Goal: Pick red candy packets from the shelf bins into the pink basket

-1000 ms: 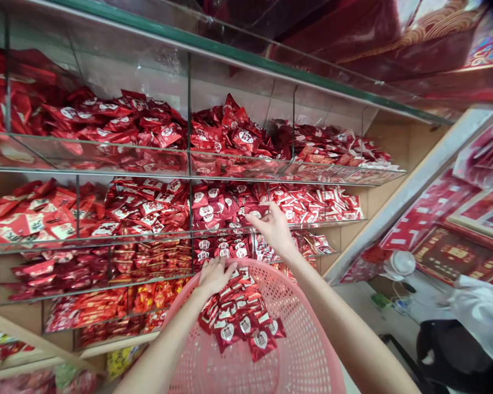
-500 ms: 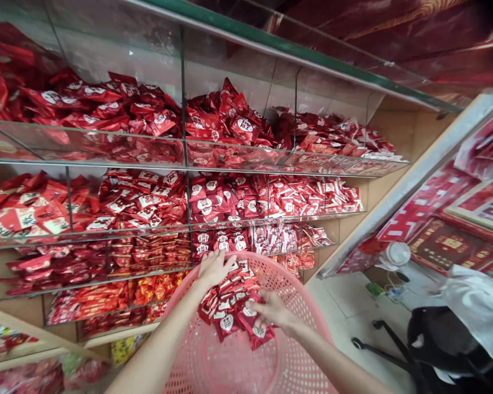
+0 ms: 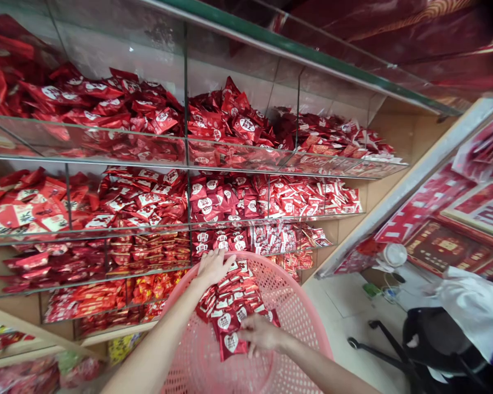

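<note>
A pink perforated plastic basket (image 3: pixel 299 323) is held up in front of glass shelves. My left hand (image 3: pixel 214 266) grips its far rim, fingers curled over the edge. A pile of small red packets with white heart labels (image 3: pixel 230 298) lies against the inside wall of the basket. My right hand (image 3: pixel 258 331) is inside the basket at the lower end of that pile, fingers pinched on one red heart-label packet (image 3: pixel 231 343).
Glass shelves (image 3: pixel 271 164) with dividers hold heaps of red packets on several levels (image 3: pixel 225 200). To the right stand red framed decorations (image 3: pixel 456 241), a small white fan (image 3: pixel 394 255) and a black chair (image 3: pixel 427 339) with white cloth on the floor.
My right hand left the middle shelf, came down into the basket and moved to the pile's lower left end. The left hand stayed on the rim.
</note>
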The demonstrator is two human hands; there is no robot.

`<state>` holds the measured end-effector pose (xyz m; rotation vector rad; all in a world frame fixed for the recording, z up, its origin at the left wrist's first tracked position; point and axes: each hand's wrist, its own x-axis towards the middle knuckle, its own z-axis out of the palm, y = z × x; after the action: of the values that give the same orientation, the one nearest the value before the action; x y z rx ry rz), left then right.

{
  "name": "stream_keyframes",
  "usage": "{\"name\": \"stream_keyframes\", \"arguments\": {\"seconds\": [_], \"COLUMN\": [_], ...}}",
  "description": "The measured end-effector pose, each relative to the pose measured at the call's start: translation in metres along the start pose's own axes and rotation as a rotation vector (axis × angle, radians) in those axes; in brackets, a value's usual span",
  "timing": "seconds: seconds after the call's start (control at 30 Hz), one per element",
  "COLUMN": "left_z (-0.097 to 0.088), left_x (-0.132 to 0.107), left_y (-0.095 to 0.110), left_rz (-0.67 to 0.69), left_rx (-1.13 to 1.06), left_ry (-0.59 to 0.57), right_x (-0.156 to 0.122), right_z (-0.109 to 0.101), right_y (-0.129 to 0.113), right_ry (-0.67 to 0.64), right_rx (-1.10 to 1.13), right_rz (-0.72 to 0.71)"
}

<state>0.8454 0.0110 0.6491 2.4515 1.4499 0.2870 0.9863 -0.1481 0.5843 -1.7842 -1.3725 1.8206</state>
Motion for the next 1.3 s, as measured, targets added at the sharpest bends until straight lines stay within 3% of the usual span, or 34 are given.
{"name": "stream_keyframes", "arguments": {"seconds": [0.07, 0.2, 0.3, 0.43, 0.57, 0.7, 0.8, 0.87, 1.07, 1.3], "left_z": [-0.001, 0.001, 0.004, 0.004, 0.001, 0.000, 0.002, 0.004, 0.005, 0.003], "left_x": [0.000, -0.001, -0.001, -0.002, -0.003, -0.003, -0.003, -0.002, -0.003, -0.003], "left_y": [0.000, -0.001, -0.001, -0.001, 0.000, -0.001, -0.003, -0.004, -0.004, -0.004], "left_rz": [0.002, 0.004, -0.004, -0.018, -0.019, -0.024, -0.015, -0.003, 0.007, 0.000], "left_rx": [-0.003, 0.001, 0.002, -0.005, -0.010, -0.018, -0.009, -0.001, -0.002, -0.006], "left_ry": [0.004, 0.020, 0.026, 0.022, 0.020, 0.015, 0.030, 0.053, 0.068, 0.052], "right_x": [-0.001, -0.010, -0.024, -0.050, -0.073, -0.074, -0.058, -0.043, -0.013, -0.024], "right_z": [0.000, -0.003, -0.014, -0.041, -0.075, -0.101, -0.111, -0.114, -0.119, -0.123], "right_y": [0.000, -0.014, -0.041, -0.098, -0.166, -0.227, -0.257, -0.268, -0.273, -0.270], "right_ry": [0.109, 0.460, 0.601, 0.715, 0.916, 1.134, 1.176, 1.165, 1.173, 1.158], "right_rx": [-0.207, -0.700, -0.792, -0.795, -0.821, -0.952, -0.998, -0.988, -0.919, -0.836], "right_rz": [-0.032, -0.142, -0.216, -0.417, -0.559, -0.428, -0.224, -0.164, -0.130, -0.133]}}
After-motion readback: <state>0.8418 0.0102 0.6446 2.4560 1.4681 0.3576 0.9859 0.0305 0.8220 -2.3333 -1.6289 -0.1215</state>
